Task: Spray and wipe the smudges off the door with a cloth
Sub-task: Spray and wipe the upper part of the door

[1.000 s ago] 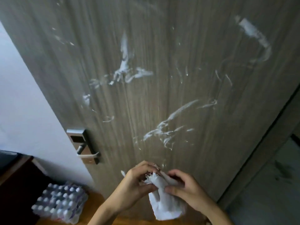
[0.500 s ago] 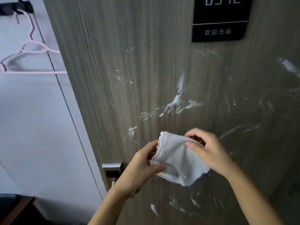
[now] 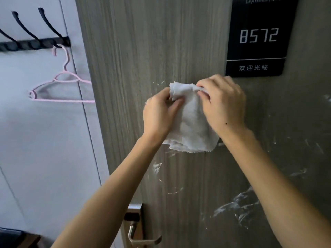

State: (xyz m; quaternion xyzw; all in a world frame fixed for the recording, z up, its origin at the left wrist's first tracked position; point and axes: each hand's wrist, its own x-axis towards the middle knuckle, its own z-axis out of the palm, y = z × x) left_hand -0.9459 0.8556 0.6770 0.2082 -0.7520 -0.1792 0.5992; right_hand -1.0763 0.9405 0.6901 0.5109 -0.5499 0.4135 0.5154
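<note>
A grey wood-grain door [image 3: 136,56] fills most of the view. White smudges streak it, the largest smudge [image 3: 236,205] at lower right and a smaller smudge [image 3: 156,167] below the cloth. A white cloth [image 3: 191,126] hangs in front of the door at mid-height. My left hand [image 3: 159,113] pinches its upper left edge. My right hand [image 3: 223,102] pinches its upper right edge, fingers curled over the fabric. No spray bottle is in view.
A black room-number plaque [image 3: 258,36] sits on the door just above my right hand. A metal lever handle [image 3: 141,237] is at the bottom. On the wall to the left a pink hanger [image 3: 60,88] hangs from a black hook rail [image 3: 34,44].
Both hands have lifted the cloth from low on the door up to just under the plaque. The view has risen with them, and the cloth has been spread out between the hands.
</note>
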